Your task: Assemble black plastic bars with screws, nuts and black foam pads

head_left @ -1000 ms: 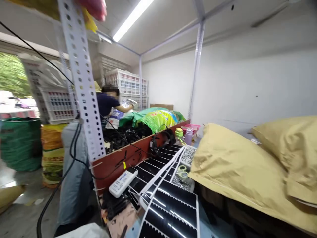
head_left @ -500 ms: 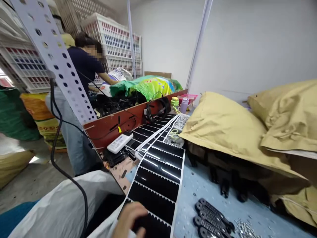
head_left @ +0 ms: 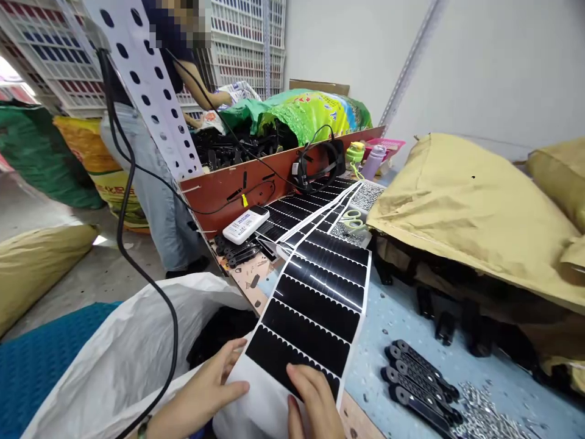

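A long white-backed sheet of black scalloped-edge stickers (head_left: 315, 292) runs from the back of the table towards me. Bare white backing paper (head_left: 256, 390) shows at its near end. My left hand (head_left: 201, 393) is at the sheet's left edge, thumb stretched across the white backing and fingers apart from it. On the lowest black sticker rest the fingertips of my right hand (head_left: 317, 399); its thumb is lower and separate. Several black plastic straps (head_left: 420, 384) lie to the right, beside a heap of small screws (head_left: 491, 408).
Brown paper sacks (head_left: 475, 213) bulk over the table's right side. Scissors (head_left: 351, 219) lie among metal pieces. A white device (head_left: 247, 224) sits by the red board (head_left: 237, 183). A cable (head_left: 171, 329) hangs at left, near a white sack (head_left: 114, 366). A co-worker stands beyond.
My left hand has come into clear view at the sheet's left edge. A second hand now rests on the lowest sticker. The view has shifted, so the scene sits further right and higher.
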A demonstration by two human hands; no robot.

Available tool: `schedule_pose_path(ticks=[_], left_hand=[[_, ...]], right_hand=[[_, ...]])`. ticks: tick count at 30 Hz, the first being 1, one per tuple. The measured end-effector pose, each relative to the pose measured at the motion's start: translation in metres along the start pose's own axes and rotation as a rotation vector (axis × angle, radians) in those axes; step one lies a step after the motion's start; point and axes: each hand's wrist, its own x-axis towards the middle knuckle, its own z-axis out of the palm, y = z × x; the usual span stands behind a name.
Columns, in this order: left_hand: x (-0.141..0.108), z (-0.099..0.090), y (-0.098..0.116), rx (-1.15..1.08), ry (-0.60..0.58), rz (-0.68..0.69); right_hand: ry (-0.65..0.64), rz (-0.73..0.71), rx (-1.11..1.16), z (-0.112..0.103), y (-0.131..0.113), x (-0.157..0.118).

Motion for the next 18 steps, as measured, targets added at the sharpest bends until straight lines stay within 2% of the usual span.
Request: schedule_pose_path(ticks=[3, 6, 8, 11, 15, 18], left_hand=[[0.0, 0.008, 0.022, -0.149, -0.109, 0.01], [0.005, 0.015, 0.034, -0.135, -0.127, 0.053], [0.011, 0.017, 0.033, 0.011, -0.106, 0.135], [0.022, 0.018, 0.028, 0.3, -0.018, 0.287], [0.033, 0.02, 0.03, 0.544, 0.055, 0.458], [0.037, 0.022, 0.029, 0.605, 0.053, 0.493]], right_hand=[[-0.072, -0.05, -0.036, 0.007, -0.001, 0.013], [-0.144, -0.047, -0.209, 0.008, 0.0, 0.028], [-0.214, -0.084, -0.284, 0.006, 0.001, 0.038], [-0.295, -0.128, -0.268, 0.0, 0.003, 0.053], [-0.306, -0.068, -0.199, -0.005, 0.006, 0.062], [-0.334, -0.007, -0.153, -0.008, 0.008, 0.065]])
